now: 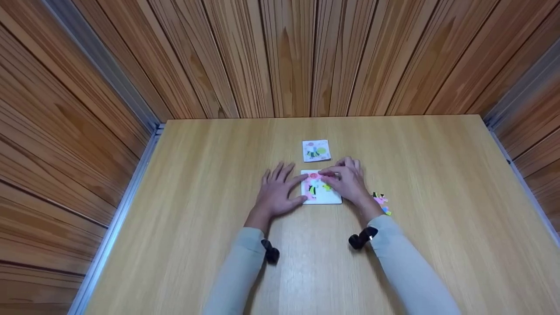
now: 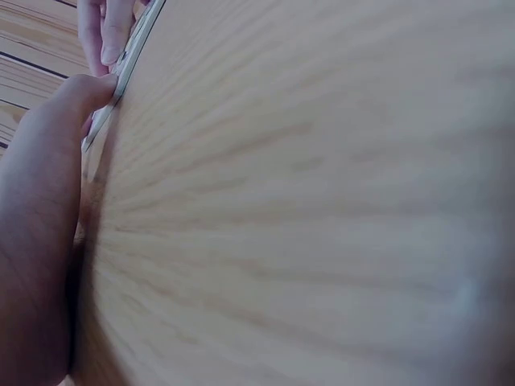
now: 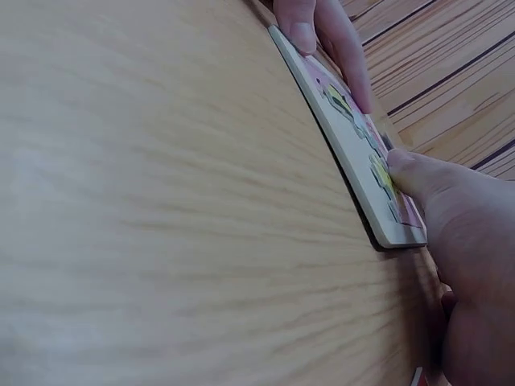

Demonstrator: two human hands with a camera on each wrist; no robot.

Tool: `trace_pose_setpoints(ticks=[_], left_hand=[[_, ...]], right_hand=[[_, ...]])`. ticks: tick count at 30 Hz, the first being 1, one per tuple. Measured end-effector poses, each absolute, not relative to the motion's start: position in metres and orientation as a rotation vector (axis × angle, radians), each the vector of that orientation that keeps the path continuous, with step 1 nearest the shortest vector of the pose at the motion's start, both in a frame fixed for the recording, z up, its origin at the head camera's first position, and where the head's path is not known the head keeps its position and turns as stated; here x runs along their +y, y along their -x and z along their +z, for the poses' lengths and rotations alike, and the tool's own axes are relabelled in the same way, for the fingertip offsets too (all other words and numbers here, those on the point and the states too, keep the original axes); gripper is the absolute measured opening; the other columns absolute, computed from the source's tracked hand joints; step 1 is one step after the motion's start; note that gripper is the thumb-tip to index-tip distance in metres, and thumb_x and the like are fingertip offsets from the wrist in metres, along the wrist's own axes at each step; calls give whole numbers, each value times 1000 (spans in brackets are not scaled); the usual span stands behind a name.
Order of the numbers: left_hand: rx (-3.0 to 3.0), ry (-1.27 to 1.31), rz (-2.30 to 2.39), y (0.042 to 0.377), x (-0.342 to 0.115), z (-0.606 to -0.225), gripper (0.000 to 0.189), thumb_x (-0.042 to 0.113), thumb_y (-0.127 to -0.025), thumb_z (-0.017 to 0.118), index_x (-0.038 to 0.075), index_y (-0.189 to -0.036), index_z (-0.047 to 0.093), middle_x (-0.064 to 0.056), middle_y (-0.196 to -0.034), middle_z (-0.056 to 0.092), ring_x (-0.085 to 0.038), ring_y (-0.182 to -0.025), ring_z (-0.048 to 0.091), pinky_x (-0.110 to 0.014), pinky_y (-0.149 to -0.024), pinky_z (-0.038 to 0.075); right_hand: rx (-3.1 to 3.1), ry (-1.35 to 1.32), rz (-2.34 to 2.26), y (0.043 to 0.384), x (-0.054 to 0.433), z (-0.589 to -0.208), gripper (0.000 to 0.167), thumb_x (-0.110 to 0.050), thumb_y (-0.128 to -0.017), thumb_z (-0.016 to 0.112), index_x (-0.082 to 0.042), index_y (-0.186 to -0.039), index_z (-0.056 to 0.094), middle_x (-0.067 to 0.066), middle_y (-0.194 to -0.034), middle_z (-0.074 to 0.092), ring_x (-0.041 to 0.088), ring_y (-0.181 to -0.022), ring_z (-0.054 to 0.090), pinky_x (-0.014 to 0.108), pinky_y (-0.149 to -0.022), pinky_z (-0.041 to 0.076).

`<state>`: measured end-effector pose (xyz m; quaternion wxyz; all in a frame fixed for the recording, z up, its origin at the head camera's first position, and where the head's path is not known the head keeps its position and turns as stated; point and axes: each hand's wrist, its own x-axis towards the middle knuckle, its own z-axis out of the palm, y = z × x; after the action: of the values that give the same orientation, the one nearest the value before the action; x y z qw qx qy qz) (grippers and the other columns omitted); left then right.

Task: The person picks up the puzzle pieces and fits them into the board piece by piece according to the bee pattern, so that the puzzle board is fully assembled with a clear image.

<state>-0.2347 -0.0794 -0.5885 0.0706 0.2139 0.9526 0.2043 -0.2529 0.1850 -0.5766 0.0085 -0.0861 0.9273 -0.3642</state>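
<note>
A white square puzzle board (image 1: 321,200) lies on the table between the hands, with pink, yellow and black bee-picture pieces set in it. My left hand (image 1: 278,192) lies spread at its left side, its forefinger and thumb touching that edge. Over the upper right of the board, my right hand (image 1: 350,181) has thumb and forefinger close together, pinching a small puzzle piece mostly hidden by the fingers. In the right wrist view the right thumb (image 3: 414,170) is right at the board's surface, a dark bit showing beside its tip.
A square picture card (image 1: 316,151) with a bee print lies just beyond the board. Several loose colourful puzzle pieces (image 1: 381,201) sit by the right forearm, partly hidden by it. Wooden panel walls (image 1: 288,57) enclose the table (image 1: 197,183) at the back and sides.
</note>
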Motion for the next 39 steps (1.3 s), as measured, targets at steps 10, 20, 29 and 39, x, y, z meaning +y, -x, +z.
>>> trace_pose_setpoints(ticks=[10,20,29,39], left_hand=[[2871,-645,638,235,-80,-590,76,77,-102,50,44,-171,47,-5,-191,24,-41,-180,11,-76,-141,8],[2859,-649,654,235,-81,-589,77,77,-102,50,45,-172,45,-5,-191,22,-40,-180,9,-75,-141,6],[2872,-641,645,234,-81,-589,75,76,-102,52,45,-171,47,-4,-191,23,-40,-180,10,-75,-142,6],[2883,-651,651,233,-80,-586,75,76,-102,51,43,-170,49,-6,-190,26,-42,-180,13,-76,-141,9]], right_hand=[[2840,255,-1281,253,186,-573,26,-24,-109,76,-16,-132,85,19,-145,54,38,-133,39,51,-108,30],[2861,195,-1246,254,195,-570,18,-17,-109,74,-13,-122,86,22,-148,52,41,-141,36,57,-115,33],[2858,236,-1164,253,193,-572,20,-23,-108,76,-19,-125,87,19,-147,52,39,-135,36,57,-112,28],[2857,233,-1163,254,193,-576,21,-22,-110,72,-17,-124,87,21,-145,51,40,-133,36,59,-112,27]])
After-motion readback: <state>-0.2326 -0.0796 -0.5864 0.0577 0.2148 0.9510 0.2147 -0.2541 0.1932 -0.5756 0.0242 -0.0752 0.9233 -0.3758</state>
